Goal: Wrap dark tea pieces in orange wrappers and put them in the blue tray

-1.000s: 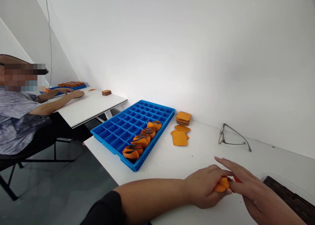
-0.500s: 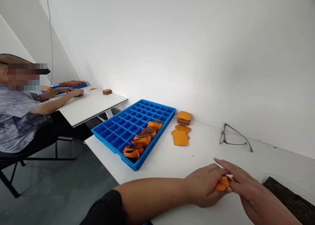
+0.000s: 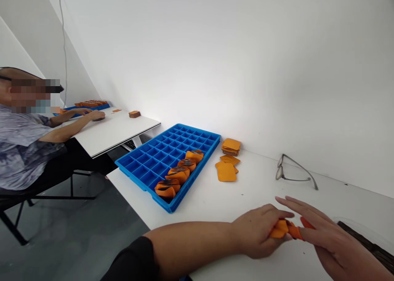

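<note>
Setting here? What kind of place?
Likely a small workshop or hand-assembly room: a blue compartment tray part-filled with folded orange pieces, stacked orange squares, and a second person seated at a similar white table.

No readable text, labels, brands, numbers or signs — none on the blue tray (image 3: 197, 177), nor on anything beside, right of or behind it.

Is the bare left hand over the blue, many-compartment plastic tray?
No, the left hand grips a folded orange piece over the white tabletop, to the right of the tray.
</note>
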`<state>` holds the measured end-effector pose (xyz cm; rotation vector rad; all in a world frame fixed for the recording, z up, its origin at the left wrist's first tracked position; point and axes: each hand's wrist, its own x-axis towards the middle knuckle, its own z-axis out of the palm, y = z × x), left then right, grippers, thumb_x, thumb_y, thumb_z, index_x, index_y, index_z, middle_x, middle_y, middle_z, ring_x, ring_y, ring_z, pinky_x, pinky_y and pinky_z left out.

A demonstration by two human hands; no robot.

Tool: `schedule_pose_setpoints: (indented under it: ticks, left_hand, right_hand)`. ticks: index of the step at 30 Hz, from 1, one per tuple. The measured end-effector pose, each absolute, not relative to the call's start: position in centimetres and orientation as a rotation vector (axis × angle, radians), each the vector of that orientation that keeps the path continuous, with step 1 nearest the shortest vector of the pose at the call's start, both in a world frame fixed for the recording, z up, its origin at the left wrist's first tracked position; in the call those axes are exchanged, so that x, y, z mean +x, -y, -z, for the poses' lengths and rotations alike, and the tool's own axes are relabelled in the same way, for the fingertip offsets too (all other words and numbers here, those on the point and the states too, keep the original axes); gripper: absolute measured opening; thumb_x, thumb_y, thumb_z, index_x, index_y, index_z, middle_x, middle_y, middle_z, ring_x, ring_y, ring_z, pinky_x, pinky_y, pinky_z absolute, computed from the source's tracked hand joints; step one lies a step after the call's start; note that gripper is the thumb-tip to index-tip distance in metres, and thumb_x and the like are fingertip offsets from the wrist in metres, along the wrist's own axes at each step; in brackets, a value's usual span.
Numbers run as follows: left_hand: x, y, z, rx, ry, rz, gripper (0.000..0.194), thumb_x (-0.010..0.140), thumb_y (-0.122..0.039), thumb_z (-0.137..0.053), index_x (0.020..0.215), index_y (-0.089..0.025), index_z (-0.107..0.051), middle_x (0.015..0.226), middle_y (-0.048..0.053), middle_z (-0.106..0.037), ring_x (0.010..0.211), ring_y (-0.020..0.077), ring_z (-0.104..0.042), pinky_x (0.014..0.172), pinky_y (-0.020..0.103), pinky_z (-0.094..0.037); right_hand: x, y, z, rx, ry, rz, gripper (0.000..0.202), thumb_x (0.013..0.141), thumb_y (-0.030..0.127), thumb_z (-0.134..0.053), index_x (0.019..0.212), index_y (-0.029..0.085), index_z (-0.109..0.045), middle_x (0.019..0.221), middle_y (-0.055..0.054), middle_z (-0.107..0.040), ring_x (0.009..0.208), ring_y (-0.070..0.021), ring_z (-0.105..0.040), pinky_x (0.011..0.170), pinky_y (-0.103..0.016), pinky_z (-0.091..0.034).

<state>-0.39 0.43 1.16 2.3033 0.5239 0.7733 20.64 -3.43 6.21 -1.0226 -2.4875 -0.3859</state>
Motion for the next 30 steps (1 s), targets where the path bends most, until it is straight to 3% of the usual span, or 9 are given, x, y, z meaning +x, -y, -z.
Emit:
schedule_pose_setpoints:
  ticks: [10, 16, 20, 30]
  left_hand:
    - [0.0, -0.5, -0.5, 2.305, -0.54, -0.739, 0.054, 0.099, -0.046, -0.046, 0.134, -0.005, -0.051, 0.131, 0.023, -0.062, 0.123, 0.0305, -0.061, 0.11, 0.043, -0.05]
    - [0.0, -0.6, -0.6, 2.292, -0.472, -0.793, 0.058, 0.1, -0.047, -0.045, 0.139, -0.004, -0.048, 0.134, 0.025, -0.061, 0.127, 0.0308, -0.059, 0.114, 0.044, -0.047]
    - [-0.2, -0.6, -0.8, 2.265, -0.506, -0.811, 0.059, 0.101, -0.044, -0.043, 0.146, -0.005, -0.044, 0.132, 0.022, -0.064, 0.128, 0.0286, -0.059, 0.113, 0.043, -0.048]
    - [0.0, -0.7, -0.3, 2.298, -0.55, -0.776, 0.057, 0.102, -0.043, -0.041, 0.14, -0.001, -0.048, 0.132, 0.026, -0.062, 0.125, 0.0312, -0.059, 0.111, 0.045, -0.049]
  right_hand:
    - [19.8, 3.4, -3.1, -1.221, 2.527, 0.126, 0.053, 0.079, 0.002, -0.041, 0.108, 0.021, -0.081, 0.151, -0.006, -0.057, 0.132, -0.024, -0.064, 0.108, -0.036, -0.057]
    - [20.3, 3.3, -5.0, -1.077, 2.568, 0.256, 0.058, 0.073, 0.002, -0.039, 0.1, 0.03, -0.083, 0.146, -0.003, -0.061, 0.126, -0.0258, -0.067, 0.099, -0.04, -0.061]
    - [21.2, 3.4, -5.9, -1.044, 2.513, 0.298, 0.054, 0.077, 0.005, -0.04, 0.097, 0.032, -0.082, 0.145, -0.002, -0.062, 0.123, -0.0265, -0.069, 0.093, -0.041, -0.063]
    - [20.5, 3.3, -3.0, -1.215, 2.532, 0.133, 0.054, 0.079, 0.005, -0.041, 0.109, 0.026, -0.08, 0.151, -0.003, -0.057, 0.133, -0.0252, -0.063, 0.105, -0.04, -0.058]
